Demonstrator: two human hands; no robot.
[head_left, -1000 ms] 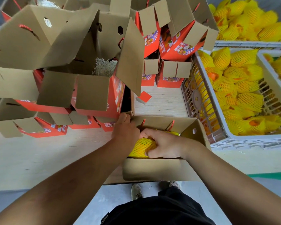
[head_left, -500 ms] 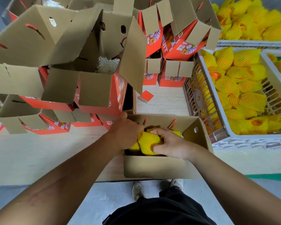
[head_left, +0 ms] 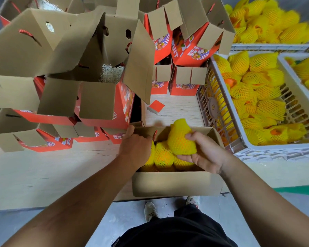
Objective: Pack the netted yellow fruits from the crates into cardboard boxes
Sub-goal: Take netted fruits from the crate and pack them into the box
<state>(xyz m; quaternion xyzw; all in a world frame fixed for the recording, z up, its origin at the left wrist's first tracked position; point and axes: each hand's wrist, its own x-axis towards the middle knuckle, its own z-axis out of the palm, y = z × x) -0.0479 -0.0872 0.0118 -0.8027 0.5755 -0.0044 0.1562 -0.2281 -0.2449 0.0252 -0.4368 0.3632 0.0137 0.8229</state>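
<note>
The open cardboard box [head_left: 177, 183] sits at the table's near edge, and everything is placed around it. The right hand [head_left: 206, 155] grips one netted fruit [head_left: 181, 139] from beneath, fingers curled around its lower side, holding it just above the box's right half. Its long axis runs near upright, leaning slightly away from the person, with the loose, narrower end of the net pointing up. It probably hangs there so it can be turned to fit a gap. The left hand [head_left: 136, 147] rests at the box's left inner wall, its knuckles covering whatever the fingers do (I cannot tell whether it grips a fruit or only steadies the wall). Beside it, packed fruits [head_left: 163, 154] stand on end in a row inside the box. Right of the box, the white crate [head_left: 239, 138] holds more fruit.
</note>
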